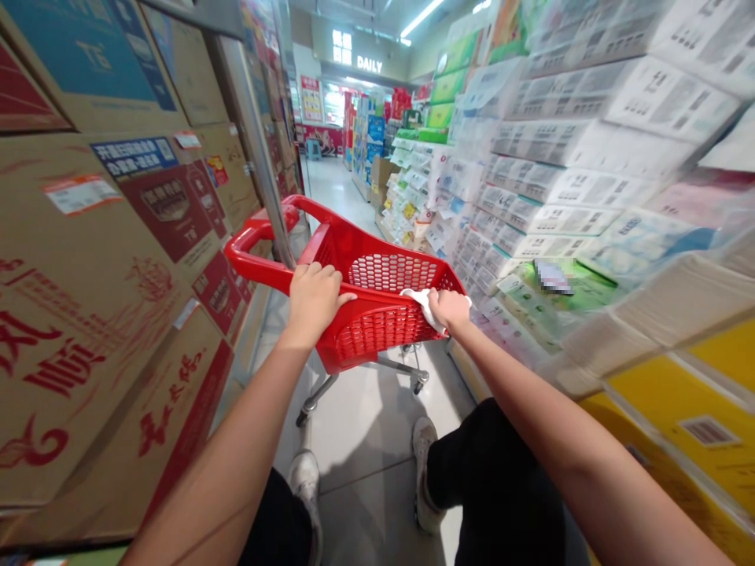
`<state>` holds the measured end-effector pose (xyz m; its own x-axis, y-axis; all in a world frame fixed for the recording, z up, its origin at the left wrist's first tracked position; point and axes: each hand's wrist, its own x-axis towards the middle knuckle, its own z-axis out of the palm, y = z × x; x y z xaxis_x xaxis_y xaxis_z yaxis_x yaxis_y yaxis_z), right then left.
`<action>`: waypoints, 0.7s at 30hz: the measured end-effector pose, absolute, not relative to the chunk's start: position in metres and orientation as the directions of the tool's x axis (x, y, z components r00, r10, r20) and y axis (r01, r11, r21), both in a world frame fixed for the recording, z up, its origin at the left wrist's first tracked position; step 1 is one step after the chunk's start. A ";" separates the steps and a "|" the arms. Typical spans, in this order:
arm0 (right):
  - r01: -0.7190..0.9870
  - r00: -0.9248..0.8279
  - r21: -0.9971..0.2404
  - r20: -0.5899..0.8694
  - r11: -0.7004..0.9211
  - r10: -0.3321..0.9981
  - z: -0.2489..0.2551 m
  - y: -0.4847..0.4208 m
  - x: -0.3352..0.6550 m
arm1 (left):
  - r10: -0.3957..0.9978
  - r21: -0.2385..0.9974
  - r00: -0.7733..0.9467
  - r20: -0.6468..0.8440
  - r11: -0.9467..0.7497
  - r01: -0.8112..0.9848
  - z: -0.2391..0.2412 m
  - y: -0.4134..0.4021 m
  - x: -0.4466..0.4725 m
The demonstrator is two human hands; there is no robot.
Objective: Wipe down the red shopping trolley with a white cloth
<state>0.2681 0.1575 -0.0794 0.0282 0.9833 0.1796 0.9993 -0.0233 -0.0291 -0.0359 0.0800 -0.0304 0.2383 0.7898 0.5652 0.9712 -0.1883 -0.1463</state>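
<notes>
Where boxes wall a grey-tiled aisle, left hand [314, 299] grip closed on red cart [377, 310], right hand [449, 308] clutching white cloth [423, 303]

I'm looking down a supermarket aisle. On the left, stacked brown cartons [88, 259] with red print rise high; on the right, shelves of plastic-wrapped packs [566, 157], probably tissue, though blur smears the labels. A red plastic shopping cart [377, 299] sits near, and far off a lit sign [369, 64] reads DAILY over more displays.
</notes>
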 end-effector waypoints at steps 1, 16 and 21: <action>0.999 0.012 -0.036 0.186 -0.006 0.982 -0.078 0.156 0.257 | 0.790 -0.147 0.239 0.565 -0.189 0.971 -0.030 0.080 -0.033; 0.927 -0.295 -0.147 0.281 0.345 0.913 -0.059 0.131 0.119 | 0.786 -0.152 0.249 0.565 -0.197 0.969 -0.029 0.068 -0.037; 0.966 -0.224 -0.067 0.256 0.248 0.940 -0.070 0.139 0.173 | 0.784 -0.082 0.222 0.580 -0.215 0.973 -0.028 0.058 -0.046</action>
